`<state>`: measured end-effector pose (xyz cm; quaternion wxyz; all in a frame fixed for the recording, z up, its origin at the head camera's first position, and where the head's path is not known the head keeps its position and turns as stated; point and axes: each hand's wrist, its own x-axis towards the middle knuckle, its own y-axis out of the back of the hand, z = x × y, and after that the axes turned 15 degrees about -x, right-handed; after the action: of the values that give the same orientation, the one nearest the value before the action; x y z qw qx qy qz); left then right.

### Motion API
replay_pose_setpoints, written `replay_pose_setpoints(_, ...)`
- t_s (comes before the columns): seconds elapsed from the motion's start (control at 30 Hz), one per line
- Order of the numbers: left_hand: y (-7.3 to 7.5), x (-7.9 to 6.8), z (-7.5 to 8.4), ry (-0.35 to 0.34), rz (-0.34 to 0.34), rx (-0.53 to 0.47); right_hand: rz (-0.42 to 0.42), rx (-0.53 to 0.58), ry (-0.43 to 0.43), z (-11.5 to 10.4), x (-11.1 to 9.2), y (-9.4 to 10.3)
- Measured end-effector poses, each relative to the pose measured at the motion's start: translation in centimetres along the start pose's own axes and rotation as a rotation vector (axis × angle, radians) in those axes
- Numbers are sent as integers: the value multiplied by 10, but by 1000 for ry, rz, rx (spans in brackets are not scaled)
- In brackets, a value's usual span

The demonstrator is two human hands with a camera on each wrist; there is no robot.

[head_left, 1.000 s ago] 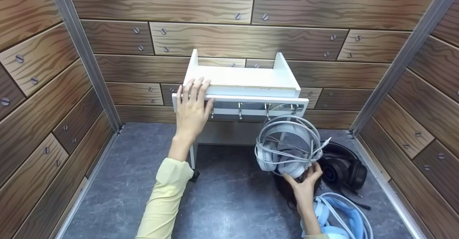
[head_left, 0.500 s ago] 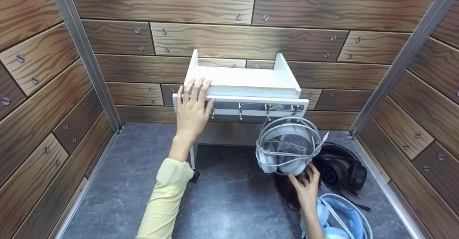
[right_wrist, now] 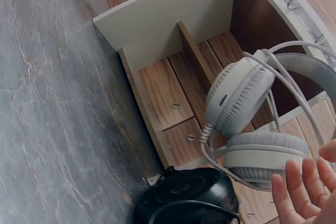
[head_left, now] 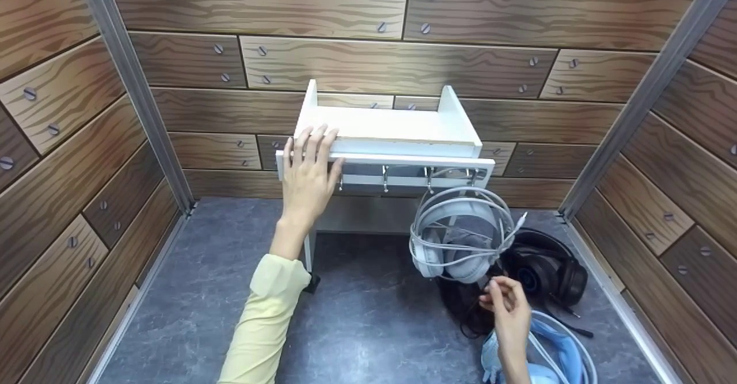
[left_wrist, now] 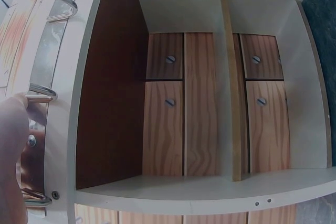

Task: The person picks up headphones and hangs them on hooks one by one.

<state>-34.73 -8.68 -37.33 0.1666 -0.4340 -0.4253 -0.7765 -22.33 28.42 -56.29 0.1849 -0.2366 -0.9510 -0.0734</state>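
Observation:
A white shelf rack (head_left: 380, 124) stands against the back wall, with metal hooks (head_left: 385, 179) along its front rail. My left hand (head_left: 306, 179) rests over the rail's left end, fingers laid straight across the top edge; the left wrist view shows its edge beside a hook (left_wrist: 42, 94). White headphones (head_left: 427, 257), their cable wound round them, hang at the rail's right end. Just below and right of them is my right hand (head_left: 509, 306), holding nothing. In the right wrist view its relaxed fingers (right_wrist: 294, 187) lie close to the lower ear cup (right_wrist: 265, 153).
Black headphones (head_left: 550, 274) lie on the grey floor (head_left: 368, 326) right of the rack. Light blue headphones (head_left: 567, 352) are nearer, partly behind my right forearm. A dark item (head_left: 458, 303) lies beneath the hanging headphones. Wood-patterned walls (head_left: 368, 4) enclose the space.
My right hand has let go of the white headphones and moved down and to the right. The headphones settle slightly lower and stay hanging. My left hand stays on the rail.

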Motion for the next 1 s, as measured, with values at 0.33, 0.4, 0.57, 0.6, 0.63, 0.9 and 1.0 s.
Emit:
replay_pose_setpoints(0.33,-1,-2,1,6,-8,-5,76,-243,50,-6,0,43)
replay_pose_setpoints(0.4,-1,-2,1,3,-4,-8,108,-303,20,-17,-2,52)
replay_pose_setpoints(0.57,-1,-2,1,0,-1,-6,175,-498,-15,-20,-2,78)
replay_pose_setpoints(0.6,-1,-2,1,0,-2,-7,183,-545,-19,-18,-2,83)
replay_pose_setpoints(0.63,-1,-2,1,1,-2,-8,192,-606,-29,-17,-2,88)
replay_pose_setpoints(0.9,-1,-1,1,-3,1,-3,159,-966,-32,5,-8,124)
replay_pose_setpoints(1.0,-1,-1,1,1,-3,-3,114,-1035,-69,14,-10,136)
